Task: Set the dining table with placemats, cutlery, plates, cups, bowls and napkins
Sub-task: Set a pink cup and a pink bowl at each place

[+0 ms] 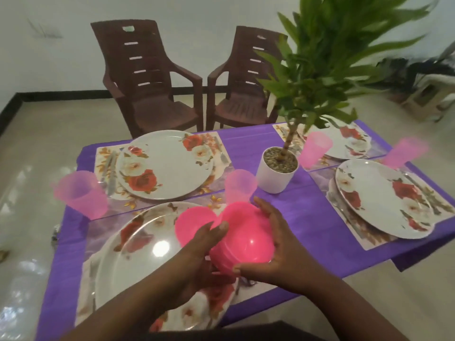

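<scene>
Above the near floral plate (138,244) at the surface's (307,232) near edge, the left hand (197,252) pinches one pink bowl (194,220) off the bowl stack (243,239), which the right hand (278,244) cups with curled fingers.

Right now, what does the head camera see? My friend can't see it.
Two hands, left hand and right hand, hold a stack of pink bowls over a purple-covered table set with four floral plates, pink cups and a potted plant.
</scene>
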